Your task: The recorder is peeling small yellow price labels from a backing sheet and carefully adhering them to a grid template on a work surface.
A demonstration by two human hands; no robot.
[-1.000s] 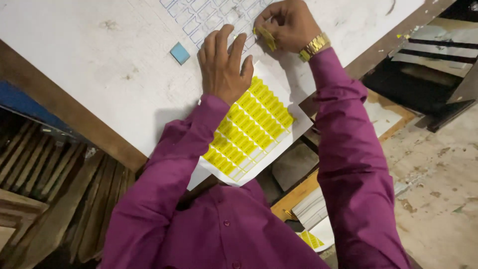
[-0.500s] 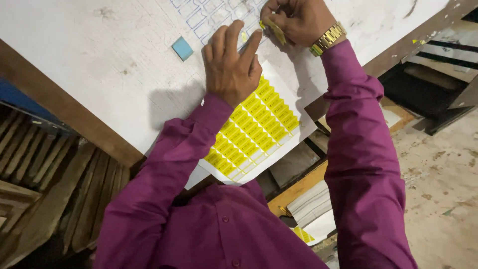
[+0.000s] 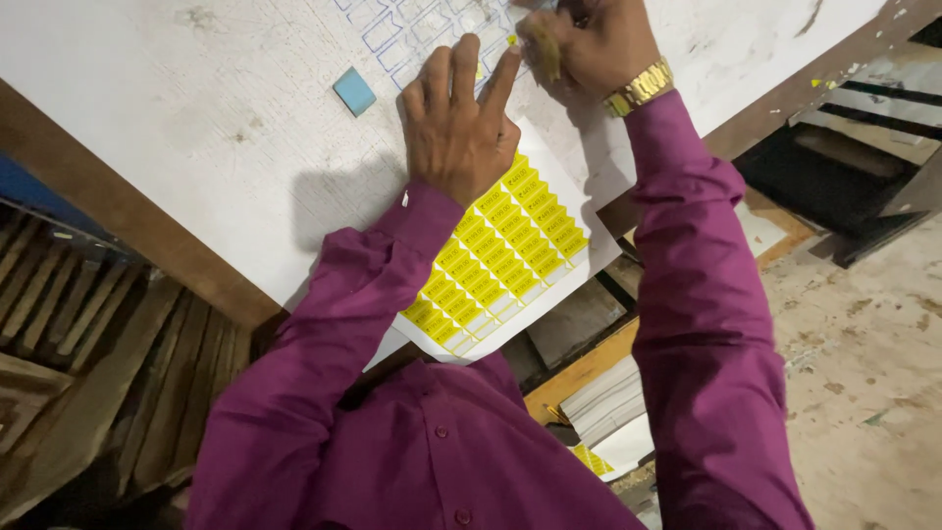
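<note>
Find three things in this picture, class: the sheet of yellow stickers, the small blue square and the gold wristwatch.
sheet of yellow stickers (image 3: 510, 245): head view, middle of the yellow rows.
small blue square (image 3: 354, 91): head view, its centre.
gold wristwatch (image 3: 640, 87): head view, the band.

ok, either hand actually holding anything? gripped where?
Right hand pinches a small yellow sticker between its fingertips; exact grip unclear. Left hand holds nothing, pressing flat on the sticker sheet.

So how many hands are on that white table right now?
2. The left hand lies flat on the sticker sheet; the right hand, with a gold watch, pinches something yellowish at the top edge.
</note>
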